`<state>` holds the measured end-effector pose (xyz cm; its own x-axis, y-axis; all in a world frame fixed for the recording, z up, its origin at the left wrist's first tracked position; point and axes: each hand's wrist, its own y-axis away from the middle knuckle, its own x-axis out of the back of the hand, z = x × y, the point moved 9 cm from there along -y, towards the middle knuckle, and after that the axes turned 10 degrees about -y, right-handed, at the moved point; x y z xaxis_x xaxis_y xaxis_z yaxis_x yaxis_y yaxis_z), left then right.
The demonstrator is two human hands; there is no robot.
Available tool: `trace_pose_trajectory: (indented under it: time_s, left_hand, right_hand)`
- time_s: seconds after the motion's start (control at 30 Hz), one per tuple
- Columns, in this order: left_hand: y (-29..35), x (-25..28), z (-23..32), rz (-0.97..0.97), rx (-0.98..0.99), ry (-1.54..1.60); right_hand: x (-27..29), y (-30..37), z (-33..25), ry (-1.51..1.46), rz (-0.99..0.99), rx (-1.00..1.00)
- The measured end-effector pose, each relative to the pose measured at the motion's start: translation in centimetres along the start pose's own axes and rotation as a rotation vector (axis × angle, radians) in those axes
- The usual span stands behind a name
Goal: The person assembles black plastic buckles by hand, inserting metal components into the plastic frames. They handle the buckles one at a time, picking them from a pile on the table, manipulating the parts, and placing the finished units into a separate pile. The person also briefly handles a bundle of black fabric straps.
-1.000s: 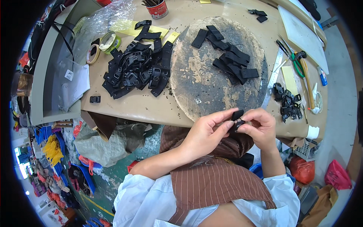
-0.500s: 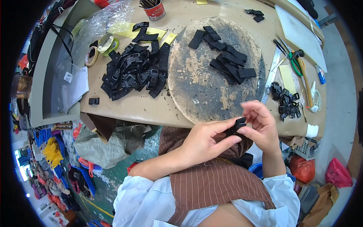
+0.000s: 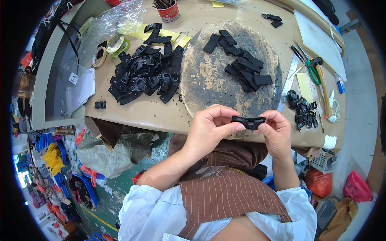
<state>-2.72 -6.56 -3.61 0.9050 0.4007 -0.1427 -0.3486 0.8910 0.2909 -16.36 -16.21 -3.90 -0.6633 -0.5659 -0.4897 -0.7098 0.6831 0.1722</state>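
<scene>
At the far left of the table (image 3: 161, 116) lie a grey folder (image 3: 60, 86) and two rolls of tape (image 3: 108, 48), with crumpled clear plastic (image 3: 116, 18) behind them. Next to these sits a heap of black strap pieces with buckles (image 3: 142, 76), and one small black clip (image 3: 100, 105) lies apart near the table's front edge. A red tin of tools (image 3: 168, 10) stands at the back. In the middle is a round worn cutting block (image 3: 209, 76) with several flat black strips (image 3: 241, 64) scattered on its right half. Just in front of the block, over the table's edge, the left hand (image 3: 209, 126) pinches one end of a short black strap piece (image 3: 248, 121) between thumb and fingers, its grip closed on that piece. The right hand (image 3: 277, 132) holds the other end the same way, so the piece hangs level between both hands. Further right lie a metal ruler (image 3: 288, 82), a small pile of black buckles (image 3: 301, 110), and pliers with green handles (image 3: 309, 66).
</scene>
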Motion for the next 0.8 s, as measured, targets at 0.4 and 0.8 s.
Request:
trace_pose_trajectory:
  time_s: [0.4, 0.8]
  left_hand:
    - [0.6, -1.3, 1.4, -0.268, -0.135, 0.131]
    - [0.4, 0.1, -2.4, -0.134, 0.133, 0.593]
  right_hand:
    - [-3.0, 0.3, -2.1, 0.077, -0.215, 0.024]
    - [-4.0, 0.2, -0.9, 0.218, -0.221, 0.184]
